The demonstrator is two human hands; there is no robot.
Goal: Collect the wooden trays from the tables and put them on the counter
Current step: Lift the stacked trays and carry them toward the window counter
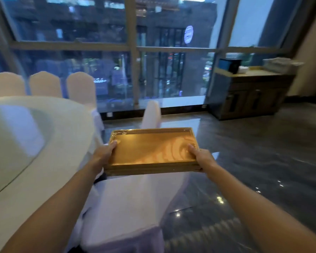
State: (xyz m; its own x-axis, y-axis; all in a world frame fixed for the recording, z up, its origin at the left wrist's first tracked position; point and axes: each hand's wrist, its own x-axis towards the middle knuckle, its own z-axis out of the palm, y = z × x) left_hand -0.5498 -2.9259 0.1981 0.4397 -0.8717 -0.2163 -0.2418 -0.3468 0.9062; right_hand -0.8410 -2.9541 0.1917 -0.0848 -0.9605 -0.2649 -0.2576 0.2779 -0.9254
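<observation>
A rectangular wooden tray (pixel 150 148), empty, with clear film at its far left corner, is held level in the air in front of me. My left hand (pixel 103 153) grips its left short side, thumb on the rim. On the right short side my right hand (pixel 201 156) grips it, thumb inside the tray. Its near edge looks layered, as if it were more than one tray; I cannot tell. The wooden counter (pixel 252 92) stands far right by the window, well beyond the tray.
A round table (pixel 26 161) with a white cloth and glass turntable lies to my left. White-covered chairs (pixel 131 207) stand below the tray and behind the table. The counter top carries a dark box (pixel 230 64) and white stacked items (pixel 279 63). Glossy dark floor stretches to the right.
</observation>
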